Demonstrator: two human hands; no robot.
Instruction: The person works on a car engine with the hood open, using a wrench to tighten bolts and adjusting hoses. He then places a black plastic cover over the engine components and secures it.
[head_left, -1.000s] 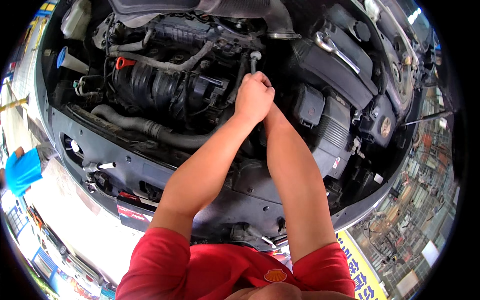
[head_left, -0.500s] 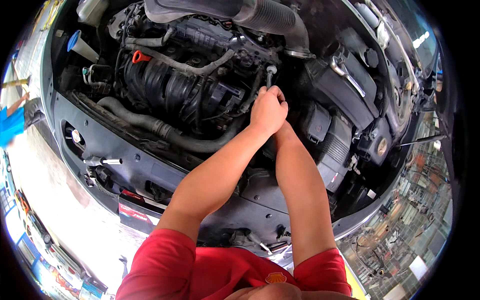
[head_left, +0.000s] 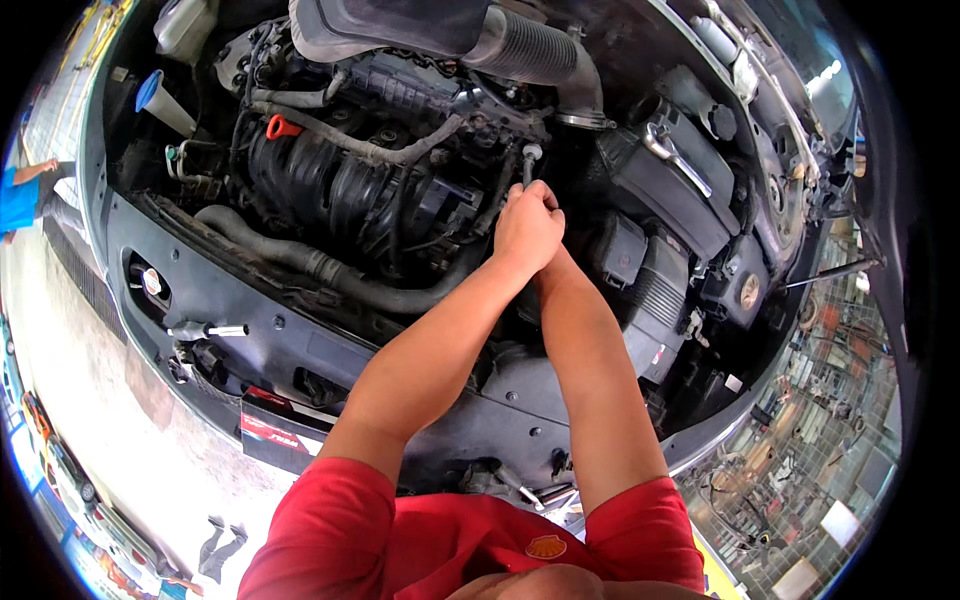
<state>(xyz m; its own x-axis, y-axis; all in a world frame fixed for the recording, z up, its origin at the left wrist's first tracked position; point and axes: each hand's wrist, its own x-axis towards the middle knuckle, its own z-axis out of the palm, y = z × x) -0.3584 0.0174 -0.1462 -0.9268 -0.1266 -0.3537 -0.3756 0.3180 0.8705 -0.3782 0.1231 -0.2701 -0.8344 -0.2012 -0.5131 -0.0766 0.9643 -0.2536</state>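
Both my arms reach over the front of the engine bay to one spot beside the engine point(head_left: 355, 190). My left hand point(head_left: 528, 228) is closed, fingers curled, around a slim grey bar-like piece with a rounded silver end point(head_left: 531, 153). That end sticks up past my fingers, next to a dark hose. My right hand point(head_left: 549, 262) is tucked beneath and behind the left one; its fingers are hidden. The black ribbed intake manifold point(head_left: 330, 180) lies left of my hands, and a black ribbed box point(head_left: 655, 295) lies to their right.
A silver ratchet point(head_left: 678, 160) lies on the black cover at right. Another ratchet point(head_left: 208, 331) rests on the front panel at left, near a red and black box point(head_left: 272, 432). A thick hose point(head_left: 350, 285) crosses in front. A person in blue point(head_left: 18, 200) stands far left.
My hands stay together on the same piece, which shifts slightly left and down with the engine bay in view. At left, the person in blue has moved a little.
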